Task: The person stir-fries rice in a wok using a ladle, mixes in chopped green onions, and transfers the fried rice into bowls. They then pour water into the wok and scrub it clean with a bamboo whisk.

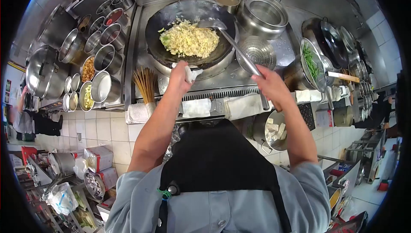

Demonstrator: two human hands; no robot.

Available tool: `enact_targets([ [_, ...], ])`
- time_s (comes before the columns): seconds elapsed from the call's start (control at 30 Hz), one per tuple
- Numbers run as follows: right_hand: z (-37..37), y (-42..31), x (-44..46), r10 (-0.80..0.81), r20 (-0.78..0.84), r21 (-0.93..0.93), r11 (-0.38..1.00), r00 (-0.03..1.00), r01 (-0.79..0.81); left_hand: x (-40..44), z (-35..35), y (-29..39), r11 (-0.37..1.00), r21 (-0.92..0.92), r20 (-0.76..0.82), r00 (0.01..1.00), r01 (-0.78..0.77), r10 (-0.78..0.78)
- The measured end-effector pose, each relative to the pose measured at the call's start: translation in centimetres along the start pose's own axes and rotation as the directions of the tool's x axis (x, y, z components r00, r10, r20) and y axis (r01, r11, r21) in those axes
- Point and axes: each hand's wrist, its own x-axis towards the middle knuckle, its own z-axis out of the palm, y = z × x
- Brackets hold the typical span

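Observation:
A large dark wok (156, 32) sits on the stove in front of me, with a mound of fried rice (192, 39) in it, flecked with yellow egg and green bits. My left hand (180, 78) is closed at the wok's near edge, gripping it through a folded white cloth (192, 74). The long metal handle of a wok ladle (242, 53) is wrapped in my right hand (273, 86). The ladle's head rests against the rice's upper right side and is partly hidden there. A perforated metal strainer (257, 54) lies right of the wok, under the ladle's handle.
Metal seasoning pots (108, 58) crowd the left. A bamboo brush (145, 83) stands near the wok. At the back right is a lidded steel pot (265, 14). Green vegetables fill a strainer (314, 66) at right; a pot of pale chunks (275, 132) sits below. Another person (32, 121) stands far left.

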Motion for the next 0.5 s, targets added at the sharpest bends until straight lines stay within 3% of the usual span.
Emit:
enact_targets([
  [0.07, 1.2, 0.8, -0.9, -0.026, 0.001, 0.108, 0.994, 1.000, 0.026, -1.5, 0.3, -0.2, 0.997, -0.049, -0.036, 0.998, 0.055, -0.056],
  [0.17, 1.9, 4.3, 0.1, 0.055, -0.036, 0.055, 0.997, 0.998, -0.053, 1.3, -0.5, -0.6, 0.994, 0.031, -0.040, 0.994, 0.107, -0.106],
  [0.3, 2.4, 1.2, -3.7, 0.133, 0.176, -0.009, 0.991, 0.975, -0.133, 3.4, -1.8, -1.7, 0.993, 0.079, 0.016, 0.995, 0.093, -0.095],
  [0.37, 2.1, -1.2, -8.2, 0.130, 0.200, -0.132, 0.986, 0.971, -0.105, -2.5, 0.0, -0.4, 0.989, 0.082, -0.112, 0.987, 0.121, -0.112],
  [0.43, 0.6, -3.6, -10.6, 0.144, 0.271, -0.198, 0.976, 0.952, -0.091, -6.5, -0.9, -0.7, 0.995, 0.034, 0.002, 0.996, 0.094, -0.094],
  [0.5, -1.1, -4.3, -11.8, 0.199, 0.399, -0.202, 0.971, 0.895, -0.126, -11.1, 0.8, 1.3, 0.990, 0.092, -0.008, 0.995, 0.103, -0.103],
])
